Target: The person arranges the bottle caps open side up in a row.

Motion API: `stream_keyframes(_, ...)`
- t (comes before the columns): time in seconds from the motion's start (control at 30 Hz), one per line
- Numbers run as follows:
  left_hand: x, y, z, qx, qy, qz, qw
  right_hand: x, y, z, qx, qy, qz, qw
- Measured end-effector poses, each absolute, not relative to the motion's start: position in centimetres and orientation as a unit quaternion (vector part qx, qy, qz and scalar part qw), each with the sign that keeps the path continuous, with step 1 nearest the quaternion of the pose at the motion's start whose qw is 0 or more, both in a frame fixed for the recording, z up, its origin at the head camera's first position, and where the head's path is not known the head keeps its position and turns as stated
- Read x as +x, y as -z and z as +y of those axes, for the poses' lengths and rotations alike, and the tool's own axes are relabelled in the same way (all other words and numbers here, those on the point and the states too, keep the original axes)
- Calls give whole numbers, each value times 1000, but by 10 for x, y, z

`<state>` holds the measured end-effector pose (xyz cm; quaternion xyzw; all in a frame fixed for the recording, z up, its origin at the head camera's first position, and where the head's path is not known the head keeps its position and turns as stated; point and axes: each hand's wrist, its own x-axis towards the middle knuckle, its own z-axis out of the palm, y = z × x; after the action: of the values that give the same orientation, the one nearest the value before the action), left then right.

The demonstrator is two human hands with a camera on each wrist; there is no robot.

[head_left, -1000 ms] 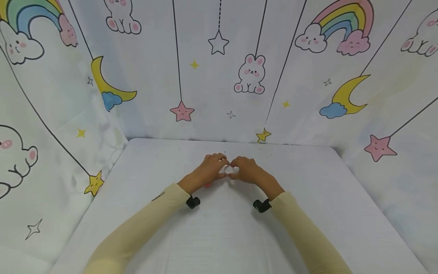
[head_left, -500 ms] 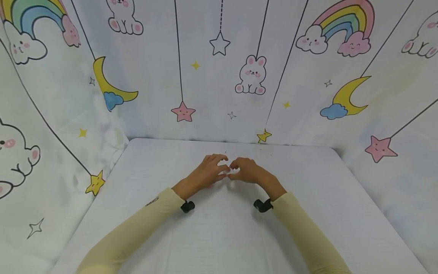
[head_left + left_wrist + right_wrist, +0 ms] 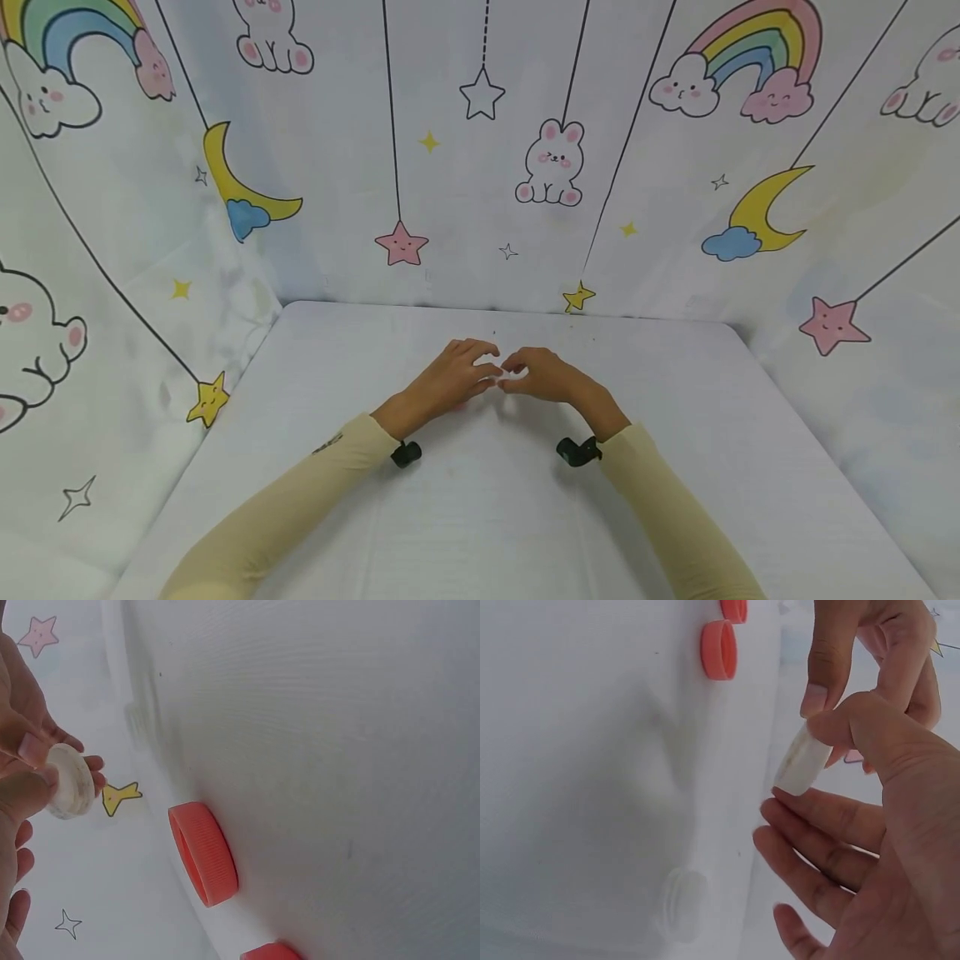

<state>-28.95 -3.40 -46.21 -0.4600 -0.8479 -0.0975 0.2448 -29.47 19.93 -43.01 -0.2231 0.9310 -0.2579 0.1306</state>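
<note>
Fingers of both hands meet on a white round bottle cap (image 3: 73, 781), held up off the tabletop. My right hand (image 3: 547, 377) pinches it between thumb and fingers, its rim facing the right wrist camera (image 3: 804, 761). From the other side, my left hand (image 3: 450, 377) has its thumb on the cap's edge and a finger behind it. In the head view the cap is mostly hidden by the fingers. Two red ridged bottle caps (image 3: 204, 853) stand on the table near the left hand, one cut off by the frame (image 3: 271, 952).
Another whitish, see-through cap (image 3: 687, 906) lies on the white tabletop (image 3: 480, 517), seen in the right wrist view. Black wrist cameras (image 3: 407, 454) hang under both wrists. A patterned cloth backdrop (image 3: 322, 158) rises behind and beside the table.
The white cap showed as a round ring between the hands a second ago; fingers now hide it from above. My left wrist has shifted slightly left and down. The right hand stays nearly in place.
</note>
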Motion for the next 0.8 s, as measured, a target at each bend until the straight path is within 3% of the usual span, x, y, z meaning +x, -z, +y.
stream_keyframes(0.13, -290, 463, -35, -458, 117, -842, 260, -293, 429, 202, -220, 276, 927, 130)
stream_keyframes(0.27, -292, 464, -35, -433, 173, -851, 239, -291, 430, 202, -216, 281, 927, 120)
stream_keyframes(0.63, -300, 455, -32, -320, 358, -869, 121, -285, 436, 195, -232, 259, 937, 19)
stream_keyframes(0.8, -301, 451, -34, -272, 421, -865, 38, -281, 442, 191, -236, 231, 944, -14)
